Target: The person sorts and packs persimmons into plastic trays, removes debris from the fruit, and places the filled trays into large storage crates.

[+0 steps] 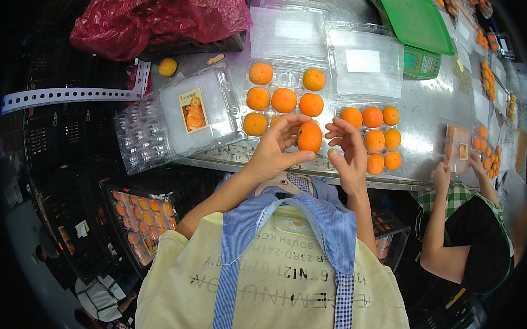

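Observation:
A persimmon (pixel 310 137) rests between the thumb and fingers of my left hand (pixel 281 143). Just to its right, my right hand (pixel 347 155) is raised with its fingers apart and holds nothing. Behind my left hand lies a clear plastic tray (pixel 287 78) with several persimmons in its cups; its top middle cup holds none, and my hand hides part of the lower row. To the right, another clear tray (pixel 354 132) holds several persimmons, partly covered by my right hand. White foam sheets (pixel 364 83) lie in the trays' opened lids.
A clear box (pixel 223 124) with a labelled foam sheet lies left, near a loose persimmon (pixel 167 67). A pink plastic bag (pixel 160 17) covers a crate. A green scale (pixel 419 61) stands back right. A co-worker's hands (pixel 441 177) hold a fruit box; a crate (pixel 144 217) sits below left.

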The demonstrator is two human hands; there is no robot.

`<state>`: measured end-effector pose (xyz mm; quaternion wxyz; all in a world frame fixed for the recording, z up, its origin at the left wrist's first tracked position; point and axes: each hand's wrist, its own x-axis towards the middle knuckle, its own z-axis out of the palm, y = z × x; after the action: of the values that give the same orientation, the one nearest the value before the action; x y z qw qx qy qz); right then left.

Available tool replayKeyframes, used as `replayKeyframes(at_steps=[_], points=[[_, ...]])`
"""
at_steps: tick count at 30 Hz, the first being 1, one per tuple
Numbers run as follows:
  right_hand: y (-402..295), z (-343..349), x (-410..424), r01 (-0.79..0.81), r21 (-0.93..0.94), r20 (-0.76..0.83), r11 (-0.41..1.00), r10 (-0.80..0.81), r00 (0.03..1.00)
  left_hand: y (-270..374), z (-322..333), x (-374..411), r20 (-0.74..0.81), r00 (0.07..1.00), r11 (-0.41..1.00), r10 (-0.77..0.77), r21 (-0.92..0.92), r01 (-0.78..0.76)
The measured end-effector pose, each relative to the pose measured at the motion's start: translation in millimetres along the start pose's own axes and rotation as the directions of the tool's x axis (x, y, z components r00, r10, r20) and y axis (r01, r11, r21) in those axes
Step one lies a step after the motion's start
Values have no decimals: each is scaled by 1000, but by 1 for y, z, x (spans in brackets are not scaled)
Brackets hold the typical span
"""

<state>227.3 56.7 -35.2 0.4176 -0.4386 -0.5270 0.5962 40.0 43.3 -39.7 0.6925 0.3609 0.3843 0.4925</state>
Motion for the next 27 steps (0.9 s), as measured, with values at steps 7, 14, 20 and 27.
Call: replayKeyframes(at_steps=[7, 14, 20, 27], points=[[3, 5, 2, -274, 270, 133, 923, 246, 960, 3, 4, -3, 14, 977, 906, 213, 371, -203], [9, 14, 8, -214, 127, 91, 968, 204, 975, 9, 1, -1, 62, 949, 759, 308, 586, -284], [8, 15, 33, 136, -626, 13, 768, -164, 986, 6, -30, -9, -187, 965, 878, 185, 473, -77], [9, 15, 91, 120, -671, 26, 732, -138, 990, -9, -56, -17, -337, 931, 949, 141, 313, -31]])
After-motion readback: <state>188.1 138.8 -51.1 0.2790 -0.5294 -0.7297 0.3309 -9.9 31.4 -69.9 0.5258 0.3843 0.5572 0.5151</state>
